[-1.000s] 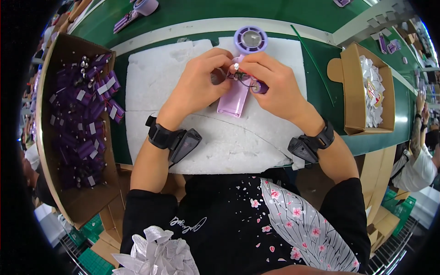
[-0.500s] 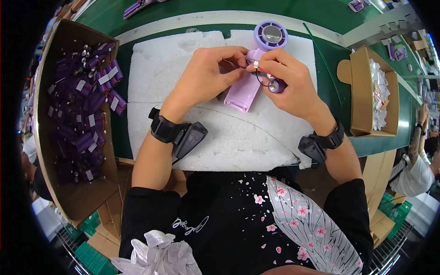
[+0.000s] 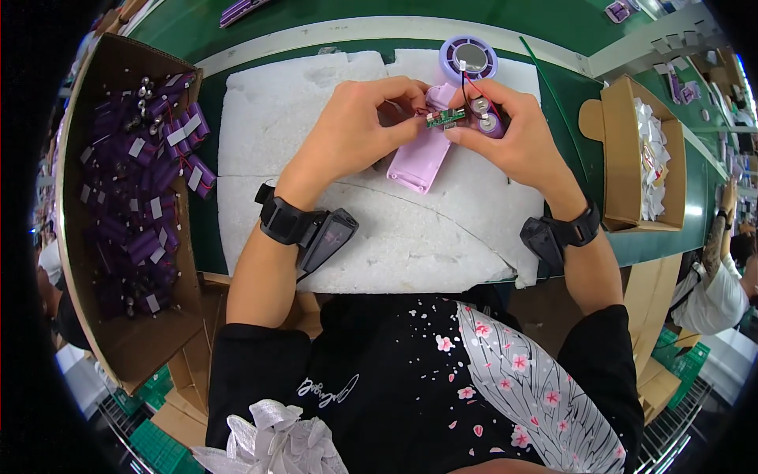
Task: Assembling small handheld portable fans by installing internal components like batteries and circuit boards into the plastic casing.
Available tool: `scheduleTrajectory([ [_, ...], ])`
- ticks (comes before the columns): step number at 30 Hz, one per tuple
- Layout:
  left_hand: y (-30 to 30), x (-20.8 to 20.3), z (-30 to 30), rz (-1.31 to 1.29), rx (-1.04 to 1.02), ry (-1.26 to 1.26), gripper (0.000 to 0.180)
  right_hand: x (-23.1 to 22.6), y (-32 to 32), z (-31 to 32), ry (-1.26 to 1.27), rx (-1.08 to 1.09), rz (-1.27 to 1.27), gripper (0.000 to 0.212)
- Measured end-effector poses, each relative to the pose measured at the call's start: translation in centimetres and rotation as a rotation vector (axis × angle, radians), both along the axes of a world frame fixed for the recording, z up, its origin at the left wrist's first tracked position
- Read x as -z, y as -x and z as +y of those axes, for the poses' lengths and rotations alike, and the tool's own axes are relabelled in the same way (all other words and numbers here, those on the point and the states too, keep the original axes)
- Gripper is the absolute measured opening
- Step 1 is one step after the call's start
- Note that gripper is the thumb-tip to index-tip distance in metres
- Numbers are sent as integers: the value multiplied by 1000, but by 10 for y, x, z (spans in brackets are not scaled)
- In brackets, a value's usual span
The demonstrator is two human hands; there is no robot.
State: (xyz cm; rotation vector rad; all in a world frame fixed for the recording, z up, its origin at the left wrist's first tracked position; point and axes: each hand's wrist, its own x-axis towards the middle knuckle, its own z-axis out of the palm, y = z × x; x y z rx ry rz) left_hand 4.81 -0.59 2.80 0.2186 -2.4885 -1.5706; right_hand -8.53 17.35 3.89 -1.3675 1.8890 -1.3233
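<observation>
A small green circuit board point(image 3: 447, 118) lies between my two hands, above a pink-lilac plastic handle shell point(image 3: 418, 163). My left hand point(image 3: 367, 122) is closed in a pinch at the board's left end, where red wires show. Held in my right hand point(image 3: 525, 138) is a purple battery pack point(image 3: 491, 125) with silvery cell ends. Its thumb and forefinger flank the board's right end. Red and black leads rise from the pack to a small white plug point(image 3: 463, 66). Behind the hands is the round lilac fan head point(image 3: 468, 57), joined to the shell.
A white foam pad point(image 3: 300, 95) lies under the work on a green table. To the left stands a cardboard box point(image 3: 142, 351) of purple battery packs. At the right, a smaller cardboard box point(image 3: 621, 158) holds white pieces. A thin green strip point(image 3: 553, 103) lies beside the pad.
The green board has come into view between my hands. My right hand has turned and shifted slightly right, and the white plug with its leads now points up, in front of the fan.
</observation>
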Motion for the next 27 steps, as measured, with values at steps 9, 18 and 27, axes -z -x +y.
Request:
scheduleTrajectory([
  [9,3,2,6,128,11,91,20,-3,3,-1,-53,-8,-229,24],
  [18,1,-3,7,-22,-8,65,20,0,-5,1,52,50,134,25],
  [27,3,0,9,-32,-54,51,18,6,-7,-1,227,166,438,21],
])
